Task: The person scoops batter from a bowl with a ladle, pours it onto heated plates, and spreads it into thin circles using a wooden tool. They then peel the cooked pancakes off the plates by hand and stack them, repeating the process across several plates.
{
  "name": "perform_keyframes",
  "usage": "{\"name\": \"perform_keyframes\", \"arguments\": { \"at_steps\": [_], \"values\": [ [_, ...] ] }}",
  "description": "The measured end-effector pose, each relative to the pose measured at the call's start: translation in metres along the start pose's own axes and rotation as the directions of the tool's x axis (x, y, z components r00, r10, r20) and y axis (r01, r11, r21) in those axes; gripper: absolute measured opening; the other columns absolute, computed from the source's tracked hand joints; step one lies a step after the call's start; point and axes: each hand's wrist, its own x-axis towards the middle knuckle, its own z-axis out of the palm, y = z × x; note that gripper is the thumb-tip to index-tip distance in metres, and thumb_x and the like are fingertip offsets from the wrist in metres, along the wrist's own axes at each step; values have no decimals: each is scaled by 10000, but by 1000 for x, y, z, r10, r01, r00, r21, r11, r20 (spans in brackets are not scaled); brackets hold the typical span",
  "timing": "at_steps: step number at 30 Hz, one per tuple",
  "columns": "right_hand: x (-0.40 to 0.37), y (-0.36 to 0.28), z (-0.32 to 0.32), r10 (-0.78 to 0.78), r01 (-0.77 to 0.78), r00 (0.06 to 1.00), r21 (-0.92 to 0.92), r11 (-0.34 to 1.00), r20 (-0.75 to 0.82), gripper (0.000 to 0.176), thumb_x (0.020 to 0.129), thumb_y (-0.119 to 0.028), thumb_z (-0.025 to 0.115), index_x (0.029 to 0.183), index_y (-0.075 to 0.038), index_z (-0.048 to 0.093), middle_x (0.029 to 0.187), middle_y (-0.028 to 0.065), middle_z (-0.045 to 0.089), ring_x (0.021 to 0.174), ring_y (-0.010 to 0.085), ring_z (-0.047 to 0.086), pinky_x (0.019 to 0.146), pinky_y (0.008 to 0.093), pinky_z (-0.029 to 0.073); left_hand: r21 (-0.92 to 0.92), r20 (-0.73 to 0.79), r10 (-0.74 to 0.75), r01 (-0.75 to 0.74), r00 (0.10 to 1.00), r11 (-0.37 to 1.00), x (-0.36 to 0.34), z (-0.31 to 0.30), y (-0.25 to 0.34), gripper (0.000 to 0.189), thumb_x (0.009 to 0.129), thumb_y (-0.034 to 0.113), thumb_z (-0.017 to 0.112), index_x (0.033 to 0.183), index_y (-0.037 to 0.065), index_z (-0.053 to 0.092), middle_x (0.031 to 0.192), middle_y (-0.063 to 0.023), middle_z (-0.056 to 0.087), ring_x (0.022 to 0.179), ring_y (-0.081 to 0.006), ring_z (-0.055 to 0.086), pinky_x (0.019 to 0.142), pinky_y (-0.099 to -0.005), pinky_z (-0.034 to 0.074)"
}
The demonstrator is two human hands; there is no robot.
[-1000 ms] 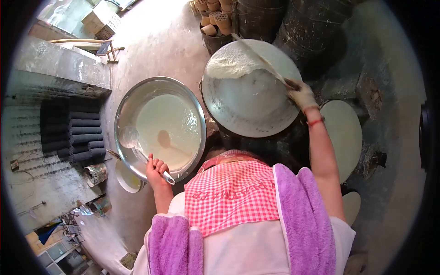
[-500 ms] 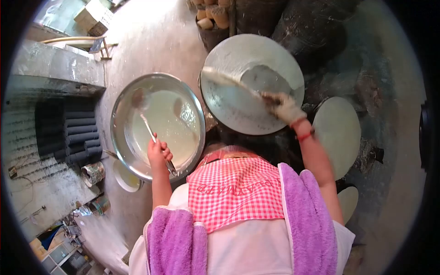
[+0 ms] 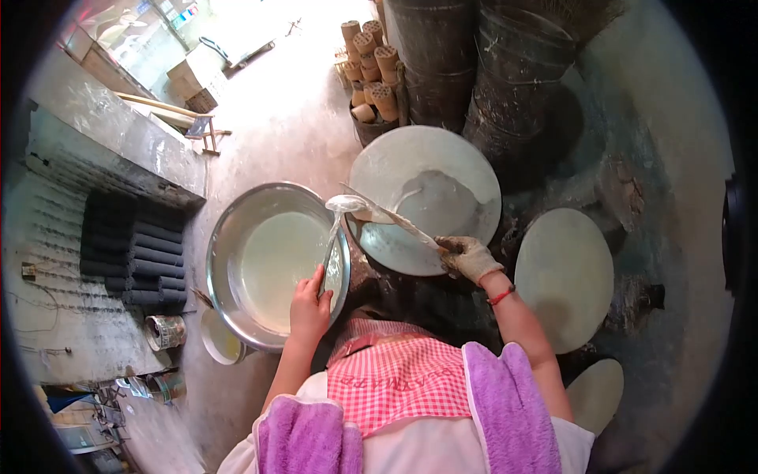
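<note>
My left hand [image 3: 310, 310] is closed round the handle of a metal ladle [image 3: 344, 204]. The ladle's bowl, coated with white batter, is over the gap between the basin and the griddle, at the tip of a flat spreader [image 3: 401, 222]. That batter-smeared spreader is in my right hand [image 3: 467, 258], which wears a soiled glove. Below it lies a big round griddle [image 3: 462, 162], pale over much of its surface with a darker grey patch in the middle. On the left stands a wide steel basin [image 3: 230, 229] of pale liquid batter [image 3: 272, 265].
Two more round pale discs [image 3: 564, 276] [image 3: 596, 395] lie to the right. Dark drums [image 3: 513, 71] and a stack of tan, holed briquettes [image 3: 367, 59] stand beyond the griddle. Black briquettes [image 3: 154, 253] are piled at the left wall. A small pail [image 3: 219, 336] sits beside the basin.
My left hand has lifted the ladle out of the basin and brought it right, to the spreader. The spreader has come off the griddle's middle toward its left edge. The view has shifted.
</note>
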Motion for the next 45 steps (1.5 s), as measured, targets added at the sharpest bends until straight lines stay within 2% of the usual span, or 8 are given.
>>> {"name": "perform_keyframes", "arguments": {
  "at_steps": [4,9,15,17,20,25,32,45],
  "values": [
    [-81,32,3,208,-214,977,255,943,50,446,757,42,638,1191,-57,618,852,41,682,614,100,586,545,234,474,-39,101,-12,16,995,999,-38,-15,-3,548,801,38,634,1328,99,501,927,-158,559,791,-322,585,714,-371,477],
    [-163,135,50,211,-150,954,272,950,-212,656,624,12,780,1246,-28,576,1200,36,617,1110,157,556,880,310,488,-144,246,84,-50,966,988,-53,-31,-6,546,802,33,632,1327,99,500,942,-157,557,792,-303,581,704,-369,473],
    [-150,107,135,530,-443,571,307,842,-627,493,666,-88,807,1107,-25,596,926,86,655,787,195,647,730,322,538,-259,277,383,-315,881,913,-29,-19,-29,511,838,58,626,1333,99,504,890,-80,535,675,-154,513,589,-277,431],
    [-110,86,154,288,244,789,706,665,-543,344,737,-104,763,1034,-66,593,828,63,631,653,190,636,585,318,546,-725,472,126,303,873,618,-24,-38,-14,436,906,88,563,1334,55,486,800,-32,486,553,-91,446,471,-231,368],
    [-59,-9,177,259,8,934,736,677,-248,234,825,-202,701,1002,-103,583,699,28,605,462,138,557,389,277,443,-894,424,100,398,900,205,-37,-75,-22,397,961,142,504,1342,41,461,763,5,456,518,-35,381,431,-187,302],
    [-17,-25,246,278,-157,960,868,472,22,274,914,-309,583,1085,-95,599,680,3,553,471,101,469,400,242,363,-893,367,-303,424,880,149,-38,-99,-75,374,1005,222,402,1317,16,429,673,32,349,473,-33,294,378,-184,236],
    [-130,34,185,574,-231,799,788,571,-181,322,860,-387,657,1009,-104,618,627,10,548,432,102,462,357,244,317,-881,396,-493,472,775,35,-79,-103,-168,359,1007,244,399,1288,28,459,669,40,317,472,-30,275,375,-181,239],
    [-100,42,19,425,-249,753,380,891,-502,320,881,-369,635,980,-65,612,707,80,617,528,138,573,439,320,446,-916,401,-375,367,836,-160,-65,-77,-91,363,1012,208,375,1289,-22,424,670,35,305,463,-23,247,364,-175,249]
  ]
}}
